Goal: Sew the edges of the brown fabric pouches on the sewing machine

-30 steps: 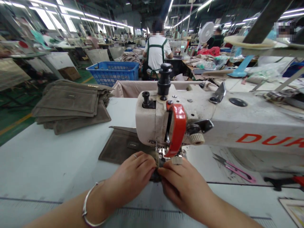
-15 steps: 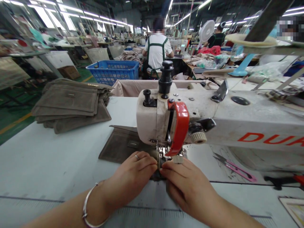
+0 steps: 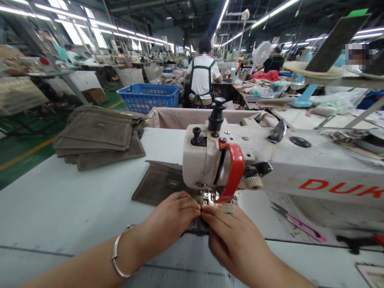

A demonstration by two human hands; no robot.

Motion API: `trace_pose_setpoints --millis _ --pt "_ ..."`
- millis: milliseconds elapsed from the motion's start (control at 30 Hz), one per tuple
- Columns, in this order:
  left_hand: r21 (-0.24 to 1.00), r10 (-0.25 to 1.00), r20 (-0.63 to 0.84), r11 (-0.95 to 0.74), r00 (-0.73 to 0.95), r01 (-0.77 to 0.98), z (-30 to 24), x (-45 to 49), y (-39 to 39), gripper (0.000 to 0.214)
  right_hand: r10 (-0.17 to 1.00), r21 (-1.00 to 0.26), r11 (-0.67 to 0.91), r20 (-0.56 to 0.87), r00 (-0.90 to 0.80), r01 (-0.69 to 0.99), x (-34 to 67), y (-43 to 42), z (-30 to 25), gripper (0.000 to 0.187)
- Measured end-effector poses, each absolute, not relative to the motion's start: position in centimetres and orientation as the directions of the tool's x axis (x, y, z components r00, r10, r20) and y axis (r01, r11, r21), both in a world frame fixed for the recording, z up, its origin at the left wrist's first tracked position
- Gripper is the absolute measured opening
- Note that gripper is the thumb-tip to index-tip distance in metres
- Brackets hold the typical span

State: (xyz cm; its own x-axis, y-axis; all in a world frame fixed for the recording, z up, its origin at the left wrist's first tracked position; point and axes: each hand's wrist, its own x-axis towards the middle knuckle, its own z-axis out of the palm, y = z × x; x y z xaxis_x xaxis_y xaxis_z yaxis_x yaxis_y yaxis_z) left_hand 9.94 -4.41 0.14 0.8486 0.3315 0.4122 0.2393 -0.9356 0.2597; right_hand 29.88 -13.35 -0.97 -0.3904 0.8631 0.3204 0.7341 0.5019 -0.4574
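A dark olive-brown fabric piece [image 3: 154, 185] with a small label lies on the white table, its right edge running under the sewing machine [image 3: 199, 156]. Just in front of the presser foot [image 3: 208, 196], my left hand [image 3: 172, 214] has its fingers closed on the piece's edge. Close against it, my right hand [image 3: 232, 230] pinches the same edge from the right, its fingertips meeting the left ones. Both hands partly cover the near end of the fabric. A red finger guard [image 3: 235, 170] stands over the needle area, and the needle itself cannot be made out.
A stack of similar brown pieces [image 3: 96, 134] sits at the table's back left. Pink-handled thread snips [image 3: 303, 224] lie right of the needle area. Behind the table are a blue basket [image 3: 150, 98], a pink cloth-lined bin [image 3: 171, 117] and a seated co-worker [image 3: 202, 76].
The camera view has shifted, so the scene sits lower and slightly to the right. My fingertips have drawn closer together at the fabric edge, still in front of the presser foot.
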Motion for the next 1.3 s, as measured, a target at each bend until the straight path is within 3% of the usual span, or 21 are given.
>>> trace_pose_setpoints --millis 267,567,767,1200,1300 --pt "0.317 0.370 0.408 -0.915 0.835 0.250 0.3 10.4 -2.8 0.014 0.885 -0.358 0.431 0.349 -0.309 0.828 29.8 -12.6 -1.5 0.036" --pt "0.246 0.429 0.418 -0.902 0.801 0.355 -0.2 11.0 -1.8 0.019 0.890 -0.304 0.408 0.341 -0.302 0.861 29.7 -11.9 -1.7 0.045" --pt "0.348 0.503 0.446 -0.859 0.740 0.375 -0.5 11.0 -1.5 0.014 0.889 -0.323 0.412 0.346 -0.299 0.852 29.7 -12.0 -1.9 0.036" --pt "0.347 0.521 0.438 -0.850 0.733 0.396 -0.3 11.2 -1.4 0.019 0.901 -0.330 0.392 0.325 -0.287 0.859 29.6 -12.1 -1.8 0.034" --pt "0.363 0.560 0.374 -0.822 0.739 0.439 0.0 11.2 -1.5 0.019 0.897 -0.330 0.396 0.338 -0.284 0.857 29.6 -12.2 -1.7 0.034"
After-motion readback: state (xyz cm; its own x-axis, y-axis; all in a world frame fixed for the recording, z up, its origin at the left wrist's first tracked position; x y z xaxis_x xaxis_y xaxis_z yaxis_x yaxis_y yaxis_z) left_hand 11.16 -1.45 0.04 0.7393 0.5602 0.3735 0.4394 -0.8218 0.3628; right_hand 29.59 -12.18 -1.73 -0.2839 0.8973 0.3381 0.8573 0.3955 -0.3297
